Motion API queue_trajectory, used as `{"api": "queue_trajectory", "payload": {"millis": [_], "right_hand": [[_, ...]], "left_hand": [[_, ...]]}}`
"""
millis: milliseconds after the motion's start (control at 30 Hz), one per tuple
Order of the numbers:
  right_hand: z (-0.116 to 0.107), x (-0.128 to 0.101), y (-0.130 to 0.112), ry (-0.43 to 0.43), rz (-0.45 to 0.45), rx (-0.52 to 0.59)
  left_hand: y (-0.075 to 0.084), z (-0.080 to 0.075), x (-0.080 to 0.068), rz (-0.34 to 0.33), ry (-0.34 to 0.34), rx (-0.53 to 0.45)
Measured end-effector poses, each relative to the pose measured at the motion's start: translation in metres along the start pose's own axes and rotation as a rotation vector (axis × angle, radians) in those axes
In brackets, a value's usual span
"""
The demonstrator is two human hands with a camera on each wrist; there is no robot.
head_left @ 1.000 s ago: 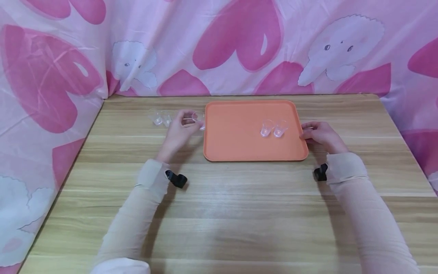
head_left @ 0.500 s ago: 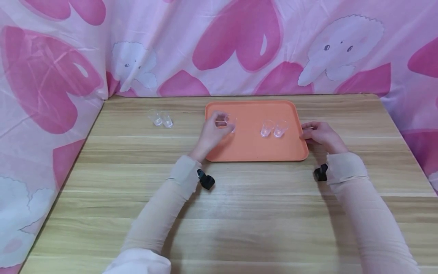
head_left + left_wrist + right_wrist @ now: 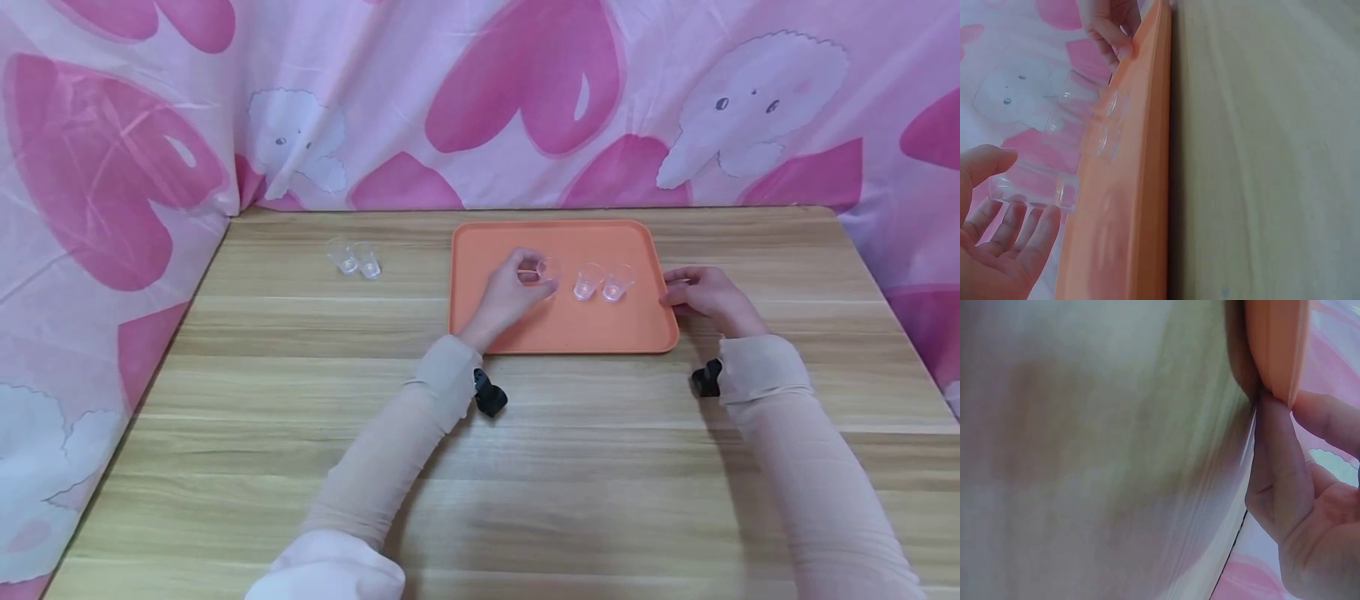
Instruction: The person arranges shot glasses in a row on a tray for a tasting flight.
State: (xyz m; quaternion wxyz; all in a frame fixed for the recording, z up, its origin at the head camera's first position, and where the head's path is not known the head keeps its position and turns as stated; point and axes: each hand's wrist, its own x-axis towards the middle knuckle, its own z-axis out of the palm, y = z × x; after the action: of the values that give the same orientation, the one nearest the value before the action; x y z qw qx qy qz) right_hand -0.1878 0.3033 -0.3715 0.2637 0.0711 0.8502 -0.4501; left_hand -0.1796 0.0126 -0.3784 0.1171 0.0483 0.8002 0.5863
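My left hand (image 3: 512, 290) holds a small clear cup (image 3: 1035, 185) between thumb and fingers over the middle of the orange tray (image 3: 577, 332). The cup is upright, its base just above the tray surface in the left wrist view. Right of it, two matching clear cups (image 3: 600, 287) stand side by side on the tray. My right hand (image 3: 708, 297) pinches the tray's right rim, with thumb and fingers on either side of the edge (image 3: 1279, 356) in the right wrist view.
Two more clear cups (image 3: 356, 260) stand close together on the wooden table (image 3: 570, 483), left of the tray. A pink patterned cloth (image 3: 390, 100) hangs behind the table's back edge and along its left side.
My left hand has carried the cup rightward from beside the tray's left edge to over its middle, near the two standing cups. The right hand has stayed at the rim.
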Motion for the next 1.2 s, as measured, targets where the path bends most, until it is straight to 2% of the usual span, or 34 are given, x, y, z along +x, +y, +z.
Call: {"api": "queue_trajectory", "payload": {"millis": [200, 400, 933, 1200], "right_hand": [[0.001, -0.001, -0.001, -0.001, 0.025, -0.023], [0.001, 0.0, -0.001, 0.007, 0.019, -0.02], [0.0, -0.002, -0.001, 0.013, 0.019, -0.028], [0.004, -0.002, -0.005, 0.066, 0.039, -0.061]], "left_hand": [[0.002, 0.01, 0.003, 0.015, -0.03, 0.016], [0.0, 0.015, 0.004, 0.019, -0.024, 0.057], [-0.006, 0.018, 0.009, -0.005, -0.012, 0.054], [-0.006, 0.018, 0.008, -0.008, -0.03, 0.053]]}}
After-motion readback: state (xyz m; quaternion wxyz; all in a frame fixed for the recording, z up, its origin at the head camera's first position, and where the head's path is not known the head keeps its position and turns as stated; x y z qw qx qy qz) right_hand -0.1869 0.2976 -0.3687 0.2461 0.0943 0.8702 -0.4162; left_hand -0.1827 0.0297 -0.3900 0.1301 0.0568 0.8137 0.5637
